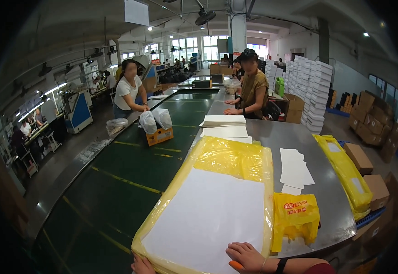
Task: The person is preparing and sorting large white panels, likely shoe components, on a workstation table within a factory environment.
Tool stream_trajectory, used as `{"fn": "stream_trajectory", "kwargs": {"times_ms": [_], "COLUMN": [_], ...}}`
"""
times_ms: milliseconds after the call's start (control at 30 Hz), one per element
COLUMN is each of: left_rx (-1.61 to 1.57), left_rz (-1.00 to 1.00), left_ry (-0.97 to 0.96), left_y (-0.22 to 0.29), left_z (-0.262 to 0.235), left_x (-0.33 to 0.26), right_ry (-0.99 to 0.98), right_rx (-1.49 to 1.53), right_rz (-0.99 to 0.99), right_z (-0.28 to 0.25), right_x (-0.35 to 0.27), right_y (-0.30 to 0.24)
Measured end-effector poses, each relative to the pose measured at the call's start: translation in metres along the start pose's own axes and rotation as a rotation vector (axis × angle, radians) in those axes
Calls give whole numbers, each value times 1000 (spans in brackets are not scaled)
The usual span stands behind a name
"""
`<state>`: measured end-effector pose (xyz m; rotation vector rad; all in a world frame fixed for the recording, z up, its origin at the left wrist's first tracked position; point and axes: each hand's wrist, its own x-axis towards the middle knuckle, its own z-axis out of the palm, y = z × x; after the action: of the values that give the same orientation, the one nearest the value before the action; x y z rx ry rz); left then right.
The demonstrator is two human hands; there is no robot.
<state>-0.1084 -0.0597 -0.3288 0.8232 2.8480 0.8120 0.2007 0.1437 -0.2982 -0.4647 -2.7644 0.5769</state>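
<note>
A large stack of white sheets [208, 214] lies before me in yellow plastic wrapping [228, 155], which is folded back from its top. My right hand [247, 256] rests on the top sheet near its close edge, fingers stretched out, with something small and orange [236, 265] at the thumb. At the near left corner my left hand [143, 265] is closed on the edge of the wrapping; the picture's lower edge cuts off part of it. Right of the stack lies a crumpled yellow plastic bag [295, 219].
A green conveyor belt [117, 201] runs along the left. White cards [294, 166] lie on the metal table [331, 192], and paper stacks [225, 121] stand beyond. One person handles an orange shoebox [160, 136]; another stands across the table. Cartons [358, 157] are at the right.
</note>
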Motion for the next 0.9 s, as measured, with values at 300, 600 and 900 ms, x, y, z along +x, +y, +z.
{"fn": "stream_trajectory", "kwargs": {"times_ms": [300,600,900], "left_rx": [17,-16,-91], "left_rz": [-15,-26,63], "left_ry": [-9,3,192], "left_y": [-10,-8,-38], "left_z": [5,2,34], "left_x": [-3,-7,6], "right_ry": [19,-41,-30], "right_rx": [-28,-33,-55], "right_rz": [-24,19,30], "right_z": [3,0,-3], "right_x": [-4,-5,4], "right_y": [-3,-9,-2]}}
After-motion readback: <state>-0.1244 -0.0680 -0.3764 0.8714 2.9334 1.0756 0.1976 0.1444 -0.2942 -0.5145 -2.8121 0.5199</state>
